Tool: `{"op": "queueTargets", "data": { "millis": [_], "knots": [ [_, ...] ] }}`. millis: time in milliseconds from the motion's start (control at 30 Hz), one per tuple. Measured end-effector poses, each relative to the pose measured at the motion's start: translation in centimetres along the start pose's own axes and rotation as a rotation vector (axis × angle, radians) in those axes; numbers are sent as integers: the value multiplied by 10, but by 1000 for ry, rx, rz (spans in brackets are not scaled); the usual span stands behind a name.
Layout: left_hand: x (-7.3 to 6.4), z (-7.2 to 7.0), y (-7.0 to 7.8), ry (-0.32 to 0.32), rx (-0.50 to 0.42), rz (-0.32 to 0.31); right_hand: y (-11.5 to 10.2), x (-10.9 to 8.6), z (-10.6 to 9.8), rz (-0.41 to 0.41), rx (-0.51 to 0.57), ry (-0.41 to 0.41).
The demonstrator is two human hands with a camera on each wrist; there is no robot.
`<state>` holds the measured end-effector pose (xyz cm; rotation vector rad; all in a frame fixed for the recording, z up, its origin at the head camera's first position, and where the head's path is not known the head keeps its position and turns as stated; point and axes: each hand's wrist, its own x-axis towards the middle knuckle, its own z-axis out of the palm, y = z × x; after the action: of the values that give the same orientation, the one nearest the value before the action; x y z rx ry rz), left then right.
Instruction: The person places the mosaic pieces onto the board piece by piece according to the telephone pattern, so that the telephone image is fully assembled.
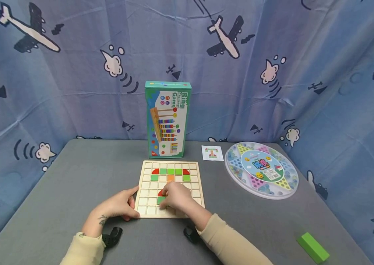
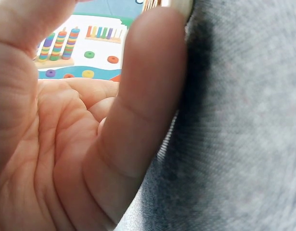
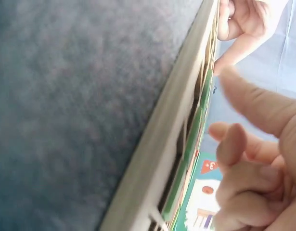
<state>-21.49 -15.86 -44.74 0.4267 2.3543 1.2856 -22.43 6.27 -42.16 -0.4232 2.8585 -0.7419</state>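
A light wooden grid board (image 1: 146,189) lies on the grey table. Near its top are green squares (image 1: 170,171), red quarter-round tiles (image 1: 186,172) and an orange square (image 1: 170,178). My left hand (image 1: 115,204) is at the board's left edge, thumb and index finger spread and touching it; the left thumb (image 2: 150,62) meets the wood. Over the lower middle is my right hand (image 1: 177,197), beside a red tile (image 1: 161,193) and a green square (image 1: 161,200). In the right wrist view, nothing shows between the right thumb (image 3: 256,103) and fingers. Some cells are hidden beneath that hand.
Behind the board stands a green game box (image 1: 168,121). To its right lie a small pattern card (image 1: 212,153) and a round Chinese checkers set (image 1: 261,170). A green block (image 1: 313,247) is at the front right. A printed blue curtain (image 1: 84,73) hangs behind.
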Motion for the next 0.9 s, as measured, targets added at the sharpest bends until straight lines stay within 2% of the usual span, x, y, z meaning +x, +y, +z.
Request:
{"op": "queueTargets", "data": {
  "millis": [100,200,267,367,533,667,900],
  "knots": [
    [0,1,1,-5,-7,-7,6,-3,-9,17,80,4],
    [-1,1,3,-10,-8,-9,19,-6,-24,63,144,58],
    [-2,0,3,-7,0,-13,32,-9,-36,120,138,108],
    [-4,-3,3,10,25,-34,54,-13,-48,224,73,156],
    [-7,-3,6,77,56,-98,79,-19,-50,336,61,102],
    [-6,1,9,131,63,-107,84,-20,-45,340,94,62],
    [-4,6,13,111,65,-43,87,-19,-44,343,113,61]
  ]
}}
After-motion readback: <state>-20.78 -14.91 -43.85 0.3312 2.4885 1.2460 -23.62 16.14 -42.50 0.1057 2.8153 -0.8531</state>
